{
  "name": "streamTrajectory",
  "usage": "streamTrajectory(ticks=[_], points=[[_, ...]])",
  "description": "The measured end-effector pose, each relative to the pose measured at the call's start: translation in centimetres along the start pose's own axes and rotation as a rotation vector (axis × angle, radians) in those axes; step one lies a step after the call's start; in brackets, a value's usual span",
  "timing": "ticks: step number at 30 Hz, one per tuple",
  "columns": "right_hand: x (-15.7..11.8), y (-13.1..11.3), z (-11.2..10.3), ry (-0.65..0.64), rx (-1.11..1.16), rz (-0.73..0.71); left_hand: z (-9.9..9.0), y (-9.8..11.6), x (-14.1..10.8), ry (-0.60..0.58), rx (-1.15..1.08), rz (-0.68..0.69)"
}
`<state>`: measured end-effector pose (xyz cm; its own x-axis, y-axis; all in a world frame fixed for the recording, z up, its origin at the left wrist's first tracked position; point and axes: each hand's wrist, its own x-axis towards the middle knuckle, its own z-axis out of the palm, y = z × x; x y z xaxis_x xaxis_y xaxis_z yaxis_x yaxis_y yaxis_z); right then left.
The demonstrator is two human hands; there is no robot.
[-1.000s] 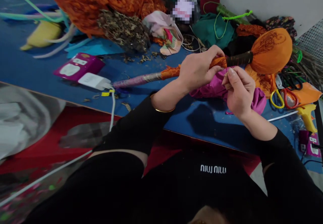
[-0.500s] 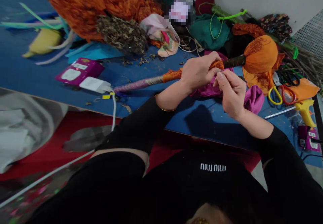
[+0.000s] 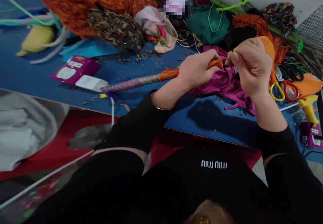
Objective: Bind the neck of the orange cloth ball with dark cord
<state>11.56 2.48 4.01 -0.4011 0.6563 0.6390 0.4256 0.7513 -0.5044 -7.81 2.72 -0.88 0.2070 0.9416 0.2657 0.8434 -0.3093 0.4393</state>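
My left hand (image 3: 195, 68) is wrapped round a long stick (image 3: 136, 83) bound with purple, whitish and orange material, which lies at a slant above the table. At the stick's right end is a round orange cloth bundle (image 3: 268, 46), mostly hidden behind my right hand (image 3: 253, 66). My right thumb and fingertips are pinched together beside the dark-wound part of the stick. What they hold is too small to make out. Beneath both hands lies a crumpled magenta cloth (image 3: 223, 84).
On the right are scissors (image 3: 277, 92) with coloured handles and a yellow glue gun (image 3: 308, 109). A purple power adapter (image 3: 75, 70) with a white plug (image 3: 91, 83) sits at left. Orange cloth (image 3: 68, 5), dry plant matter (image 3: 116, 29) and teal cloth (image 3: 208, 24) line the back.
My right hand has risen and swung right, round to the front of the orange bundle, still pinched. My left hand keeps its hold on the stick. The view has shifted slightly.
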Motion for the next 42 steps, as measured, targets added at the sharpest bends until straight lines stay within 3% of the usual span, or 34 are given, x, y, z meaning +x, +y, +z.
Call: streamTrajectory(ticks=[5,17,25,33,42], points=[[0.5,0.8,-0.7,-0.053,-0.012,-0.029,-0.4,0.8,-0.2,-0.089,0.008,-0.03],[0.6,3.0,1.7,-0.046,0.294,0.104,-0.1,0.7,-0.4,-0.144,0.095,-0.01],[0.7,4.3,2.7,-0.024,0.438,0.184,1.3,0.4,-0.8,-0.054,0.144,0.048],[0.7,5.5,3.6,0.025,0.588,0.249,1.0,1.3,-1.3,-0.042,0.183,0.105],[1.0,5.9,4.2,0.043,0.527,0.369,1.1,1.2,-1.2,-0.034,0.187,0.186]])
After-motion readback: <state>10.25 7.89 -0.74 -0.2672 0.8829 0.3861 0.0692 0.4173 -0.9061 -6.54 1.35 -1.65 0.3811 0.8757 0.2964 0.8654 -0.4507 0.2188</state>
